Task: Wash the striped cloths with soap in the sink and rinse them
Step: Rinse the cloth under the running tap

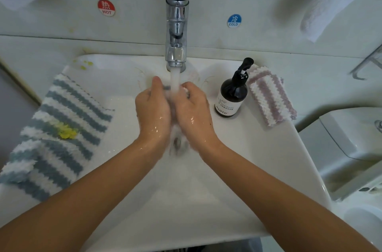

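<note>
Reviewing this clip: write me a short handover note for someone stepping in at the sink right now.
Left hand and right hand: both wet, fingers curled round a small cloth under the running tap; blur hides its pattern.
Blue striped cloth: draped over the sink's left rim, yellow stain showing, apparently unwashed.
Pink striped cloth: folded on the right rim behind the soap bottle.
Done: none clearly finished.
Left: finish this cloth, then soap and rinse the others.

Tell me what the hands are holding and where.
Both the left hand and right hand squeeze a wet bunched cloth between them under the running water; which part cannot be told.
</note>
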Tool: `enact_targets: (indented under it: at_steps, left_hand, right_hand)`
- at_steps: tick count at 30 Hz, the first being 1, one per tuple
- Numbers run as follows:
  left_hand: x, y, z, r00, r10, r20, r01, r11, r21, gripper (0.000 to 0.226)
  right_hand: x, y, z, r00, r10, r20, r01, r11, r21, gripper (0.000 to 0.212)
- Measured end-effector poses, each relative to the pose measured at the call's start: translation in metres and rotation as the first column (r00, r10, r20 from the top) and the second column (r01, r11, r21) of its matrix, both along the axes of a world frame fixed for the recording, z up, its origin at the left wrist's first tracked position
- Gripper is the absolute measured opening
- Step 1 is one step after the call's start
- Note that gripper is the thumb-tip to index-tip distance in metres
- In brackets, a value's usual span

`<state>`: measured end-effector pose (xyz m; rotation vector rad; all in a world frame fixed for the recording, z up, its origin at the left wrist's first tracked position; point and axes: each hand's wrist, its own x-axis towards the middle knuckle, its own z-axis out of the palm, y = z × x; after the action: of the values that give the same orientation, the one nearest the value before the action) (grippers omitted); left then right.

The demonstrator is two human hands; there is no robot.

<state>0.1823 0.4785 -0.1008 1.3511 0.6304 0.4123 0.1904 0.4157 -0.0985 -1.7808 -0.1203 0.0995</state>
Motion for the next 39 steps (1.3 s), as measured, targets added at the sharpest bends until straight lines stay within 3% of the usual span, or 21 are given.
enact_targets:
  at_steps: [2,4,8,11,15,22,25,27,29,34,39]
  left_hand:
    - [0.001,0.005,0.002,0.999,0.025,0.023,-0.024,0.998,-0.052,0.047]
    - [0.002,0.011,0.003,0.999,0.036,0.038,-0.035,0.999,-0.006,0.047]
    - [-0.001,0.007,0.004,0.998,0.004,0.056,-0.009,0.996,0.093,0.028]
    - [-0.008,-0.001,0.004,0.992,-0.052,0.113,0.034,0.988,0.153,0.006]
    - [-0.014,-0.009,0.003,0.976,-0.140,0.168,0.095,0.963,0.252,0.022]
    - [-0.013,-0.012,-0.005,0.968,-0.224,0.111,0.183,0.938,0.295,0.019]
    - [-0.012,-0.007,-0.001,0.973,-0.205,0.107,0.164,0.937,0.310,0.032]
    - [-0.012,-0.005,0.003,0.990,-0.132,0.049,0.101,0.910,0.403,0.033]
    - [-0.013,-0.002,0.006,0.998,-0.049,0.037,0.026,0.883,0.468,0.032]
    - [-0.003,0.005,0.008,0.994,0.004,0.108,-0.019,0.990,0.140,0.032]
    - [0.004,0.011,0.005,0.993,0.068,0.099,-0.074,0.996,0.057,0.036]
  right_hand:
    - [-0.003,-0.004,0.002,0.997,0.076,0.022,-0.076,0.997,-0.011,0.017]
    - [-0.004,-0.004,0.002,0.992,0.118,0.043,-0.118,0.993,-0.007,0.021]
    - [0.001,-0.005,0.007,0.997,0.021,0.079,-0.021,1.000,-0.002,0.011]
    - [0.010,-0.007,0.007,0.997,-0.080,0.015,0.080,0.997,0.007,0.025]
    - [0.017,-0.011,0.005,0.980,-0.149,0.136,0.147,0.989,0.018,0.037]
    - [0.018,-0.019,0.009,0.983,-0.168,0.068,0.158,0.978,0.135,0.043]
    - [0.015,-0.016,0.007,0.993,-0.106,0.047,0.100,0.987,0.129,0.028]
    - [0.011,-0.014,0.008,0.999,-0.047,0.025,0.044,0.994,0.101,0.018]
    - [0.007,-0.012,0.008,0.997,-0.002,0.074,-0.005,0.996,0.089,0.029]
    - [0.002,-0.007,0.011,0.995,0.046,0.088,-0.053,0.996,0.078,0.033]
    - [0.003,-0.013,0.016,0.994,0.100,0.036,-0.104,0.985,0.136,0.045]
